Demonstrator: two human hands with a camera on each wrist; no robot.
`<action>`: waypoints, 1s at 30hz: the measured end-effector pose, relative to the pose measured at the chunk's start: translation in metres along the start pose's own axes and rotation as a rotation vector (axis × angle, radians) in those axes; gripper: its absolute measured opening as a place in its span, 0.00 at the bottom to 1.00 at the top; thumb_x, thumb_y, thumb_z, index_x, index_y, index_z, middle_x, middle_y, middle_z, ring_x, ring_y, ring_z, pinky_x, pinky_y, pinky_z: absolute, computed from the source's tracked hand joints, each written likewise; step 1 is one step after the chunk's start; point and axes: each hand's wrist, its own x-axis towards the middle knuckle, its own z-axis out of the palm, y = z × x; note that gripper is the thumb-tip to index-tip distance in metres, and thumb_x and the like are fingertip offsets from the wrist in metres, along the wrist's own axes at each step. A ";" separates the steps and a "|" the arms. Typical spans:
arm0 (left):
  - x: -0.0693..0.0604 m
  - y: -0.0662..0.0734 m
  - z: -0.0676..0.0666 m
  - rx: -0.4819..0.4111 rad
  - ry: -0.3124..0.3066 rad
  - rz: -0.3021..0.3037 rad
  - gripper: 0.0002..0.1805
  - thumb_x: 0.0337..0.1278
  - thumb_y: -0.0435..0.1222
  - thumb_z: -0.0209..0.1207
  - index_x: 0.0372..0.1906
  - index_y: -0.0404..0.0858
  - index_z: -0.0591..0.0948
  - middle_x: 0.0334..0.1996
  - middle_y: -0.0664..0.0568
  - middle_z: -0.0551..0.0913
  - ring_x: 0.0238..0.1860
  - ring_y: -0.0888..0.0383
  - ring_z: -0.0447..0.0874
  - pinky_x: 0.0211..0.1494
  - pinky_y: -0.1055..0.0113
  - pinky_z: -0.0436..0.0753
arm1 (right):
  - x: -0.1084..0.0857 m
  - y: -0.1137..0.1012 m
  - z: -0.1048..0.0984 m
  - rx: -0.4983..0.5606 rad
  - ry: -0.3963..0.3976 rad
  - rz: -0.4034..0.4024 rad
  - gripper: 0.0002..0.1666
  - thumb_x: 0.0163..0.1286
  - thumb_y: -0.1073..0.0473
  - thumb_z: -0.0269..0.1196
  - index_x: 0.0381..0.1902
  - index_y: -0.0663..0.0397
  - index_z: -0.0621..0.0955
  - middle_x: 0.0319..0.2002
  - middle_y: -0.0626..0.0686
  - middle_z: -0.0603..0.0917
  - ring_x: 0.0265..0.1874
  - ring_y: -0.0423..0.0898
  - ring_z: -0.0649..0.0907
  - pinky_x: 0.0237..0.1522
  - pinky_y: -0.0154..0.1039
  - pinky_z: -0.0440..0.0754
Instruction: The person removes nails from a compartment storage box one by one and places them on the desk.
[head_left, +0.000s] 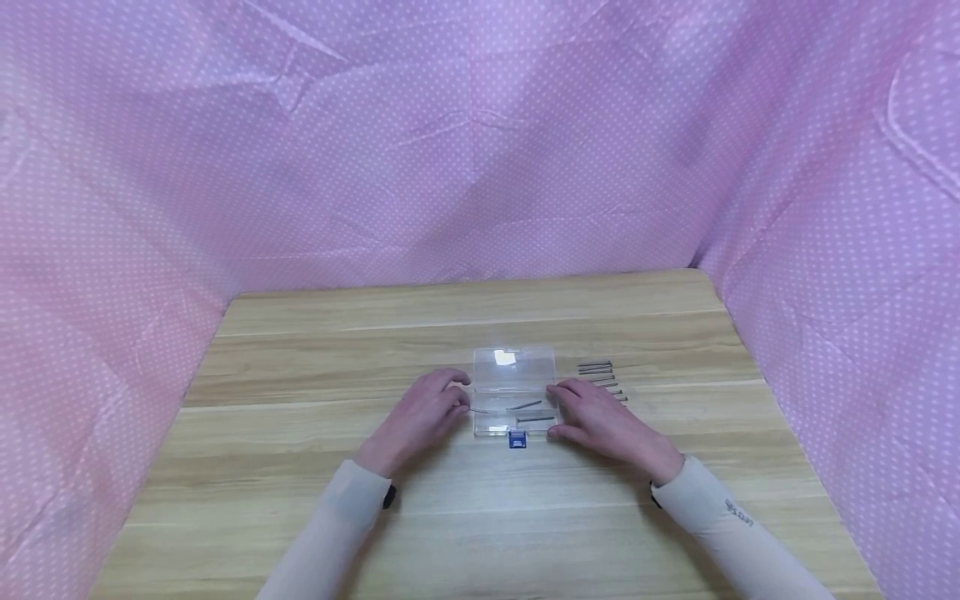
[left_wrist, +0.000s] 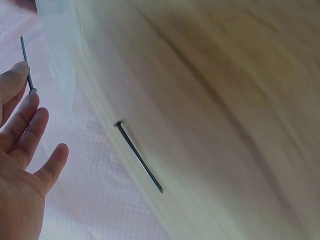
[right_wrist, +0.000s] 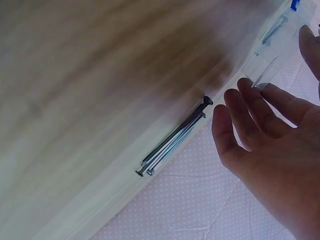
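Observation:
A clear plastic box (head_left: 487, 423) with its lid (head_left: 517, 371) folded back lies in front of me, a blue latch (head_left: 517, 440) at its near edge. Inside it are a nail (head_left: 536, 419) in the front part and another nail (head_left: 525, 405) behind. My left hand (head_left: 423, 410) pinches a nail (left_wrist: 27, 67) between thumb and fingers at the box's left side. With thumb and fingers, my right hand (head_left: 600, 417) holds the box's right end. One more nail (left_wrist: 140, 157) lies on the table in the left wrist view.
Several loose nails (head_left: 597, 372) lie in a row on the wooden table (head_left: 300, 467), just right of the box and beyond my right hand. Pink dotted cloth (head_left: 360, 167) hangs behind the table and along both sides.

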 end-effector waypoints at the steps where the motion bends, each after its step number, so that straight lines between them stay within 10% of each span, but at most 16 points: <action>1: -0.001 -0.001 -0.001 -0.002 -0.001 -0.012 0.06 0.64 0.33 0.69 0.44 0.40 0.87 0.58 0.48 0.81 0.63 0.50 0.77 0.74 0.55 0.71 | 0.000 0.000 0.000 0.001 -0.001 0.001 0.43 0.68 0.43 0.71 0.70 0.65 0.75 0.63 0.62 0.80 0.63 0.58 0.78 0.66 0.59 0.76; 30: -0.043 -0.035 -0.017 -0.049 0.062 -0.136 0.04 0.66 0.32 0.67 0.42 0.38 0.86 0.55 0.47 0.82 0.59 0.48 0.79 0.67 0.51 0.76 | -0.002 0.002 0.002 -0.009 0.000 -0.011 0.43 0.68 0.42 0.71 0.70 0.65 0.74 0.64 0.61 0.80 0.64 0.58 0.78 0.66 0.59 0.76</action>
